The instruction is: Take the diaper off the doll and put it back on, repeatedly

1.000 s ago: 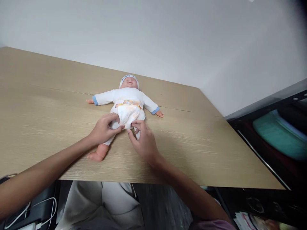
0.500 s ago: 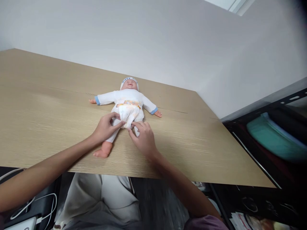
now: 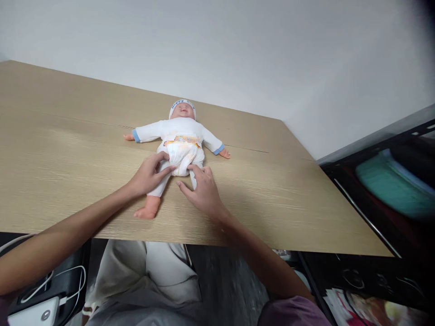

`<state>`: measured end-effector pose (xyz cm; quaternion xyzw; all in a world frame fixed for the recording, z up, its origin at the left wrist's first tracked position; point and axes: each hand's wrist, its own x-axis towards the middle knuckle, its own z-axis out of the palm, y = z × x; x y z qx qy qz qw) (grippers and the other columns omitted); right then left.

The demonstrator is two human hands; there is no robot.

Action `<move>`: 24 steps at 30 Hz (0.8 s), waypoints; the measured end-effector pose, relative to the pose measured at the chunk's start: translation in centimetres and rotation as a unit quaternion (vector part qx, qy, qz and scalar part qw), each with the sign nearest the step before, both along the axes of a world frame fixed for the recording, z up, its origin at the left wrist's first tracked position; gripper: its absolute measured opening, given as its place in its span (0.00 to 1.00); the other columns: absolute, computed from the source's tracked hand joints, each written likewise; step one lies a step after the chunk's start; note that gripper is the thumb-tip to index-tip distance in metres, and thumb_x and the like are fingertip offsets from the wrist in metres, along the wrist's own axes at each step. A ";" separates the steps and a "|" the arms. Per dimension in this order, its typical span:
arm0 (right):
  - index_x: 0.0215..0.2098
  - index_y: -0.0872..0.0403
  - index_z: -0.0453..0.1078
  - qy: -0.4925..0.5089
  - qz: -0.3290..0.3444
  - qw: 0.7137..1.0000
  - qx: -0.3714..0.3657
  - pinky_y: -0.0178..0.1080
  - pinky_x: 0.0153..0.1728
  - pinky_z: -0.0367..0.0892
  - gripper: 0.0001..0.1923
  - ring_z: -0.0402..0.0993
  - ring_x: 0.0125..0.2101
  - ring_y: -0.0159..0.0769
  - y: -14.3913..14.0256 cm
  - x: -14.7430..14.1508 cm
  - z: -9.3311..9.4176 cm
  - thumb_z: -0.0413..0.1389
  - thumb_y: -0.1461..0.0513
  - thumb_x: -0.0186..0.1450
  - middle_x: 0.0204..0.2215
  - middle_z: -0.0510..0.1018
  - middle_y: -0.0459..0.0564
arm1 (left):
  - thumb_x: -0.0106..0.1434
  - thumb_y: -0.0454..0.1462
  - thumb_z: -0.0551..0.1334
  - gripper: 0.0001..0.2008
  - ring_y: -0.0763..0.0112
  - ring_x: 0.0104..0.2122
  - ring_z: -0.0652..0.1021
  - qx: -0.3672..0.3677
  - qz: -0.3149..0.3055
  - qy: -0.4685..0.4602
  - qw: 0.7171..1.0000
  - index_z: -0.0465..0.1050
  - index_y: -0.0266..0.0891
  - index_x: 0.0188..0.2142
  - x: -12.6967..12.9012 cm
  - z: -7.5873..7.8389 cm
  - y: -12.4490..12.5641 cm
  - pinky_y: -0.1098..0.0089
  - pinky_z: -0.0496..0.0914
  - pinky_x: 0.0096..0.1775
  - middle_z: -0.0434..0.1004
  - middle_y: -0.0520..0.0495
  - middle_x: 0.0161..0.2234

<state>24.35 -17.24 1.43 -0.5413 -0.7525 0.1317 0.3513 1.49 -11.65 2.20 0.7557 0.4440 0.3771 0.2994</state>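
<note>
A small plastic baby doll in a white long-sleeved top and white cap lay on its back near the middle of the pale wood-grain table, head toward the far wall, arms spread, wearing a white diaper with an orange printed waistband. The left hand rested on the doll's near-left leg, its fingers curled and pinching the diaper's lower left edge. The right hand lay half open on the other leg, its fingertips touching the diaper's lower right edge without a clear grip. The step in hand looked like fitting the diaper at the leg openings; any further tug would call for even pull on both sides. White cables hung below the table's near left edge
</note>
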 end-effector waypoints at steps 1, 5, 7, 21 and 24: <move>0.55 0.50 0.75 0.016 -0.011 1.000 -0.004 0.54 0.56 0.72 0.17 0.75 0.52 0.55 0.2 0.0 0.0 0.69 0.55 0.71 0.50 0.85 0.56 | 0.72 0.52 0.69 0.17 0.64 0.33 0.70 -0.008 -0.006 -0.008 1.000 0.75 0.43 0.48 0.0 0.1 0.1 0.63 0.65 0.38 0.73 0.53 0.34; 0.49 0.48 0.69 0.128 -0.051 0.990 -0.021 0.48 0.48 0.73 0.16 0.79 0.43 0.46 0.9 0.3 0.3 0.67 0.53 0.70 0.48 0.86 0.53 | 0.69 0.52 0.72 0.19 0.68 0.31 0.68 -0.043 -0.001 -0.054 0.998 0.71 0.44 0.46 -0.3 0.3 0.4 0.65 0.63 0.36 0.69 0.55 0.33; 0.49 0.48 0.68 0.166 -0.064 0.984 -0.030 0.46 0.46 0.73 0.18 0.81 0.40 0.43 1.1 0.7 0.7 0.67 0.51 0.70 0.48 0.87 0.52 | 0.66 0.51 0.76 0.22 0.69 0.31 0.67 -0.068 0.004 -0.087 0.994 0.68 0.45 0.45 -0.4 0.1 0.6 0.65 0.64 0.36 0.69 0.56 0.33; 0.43 0.48 0.83 0.061 -0.058 0.996 -0.031 0.49 0.51 0.73 0.09 0.82 0.41 0.47 0.6 1.3 1.9 0.67 0.52 0.74 0.41 0.91 0.49 | 0.65 0.58 0.76 0.25 0.58 0.39 0.80 -0.081 0.044 -0.010 0.996 0.81 0.41 0.46 -1.0 1.0 0.1 0.60 0.71 0.41 0.85 0.45 0.42; 0.43 0.48 0.84 0.091 -0.051 0.993 -0.057 0.47 0.48 0.73 0.11 0.82 0.39 0.46 0.7 1.5 2.0 0.68 0.51 0.73 0.41 0.91 0.49 | 0.61 0.59 0.78 0.28 0.59 0.39 0.80 -0.148 0.026 -0.064 0.987 0.80 0.40 0.46 -0.9 1.0 0.5 0.62 0.71 0.41 0.84 0.45 0.42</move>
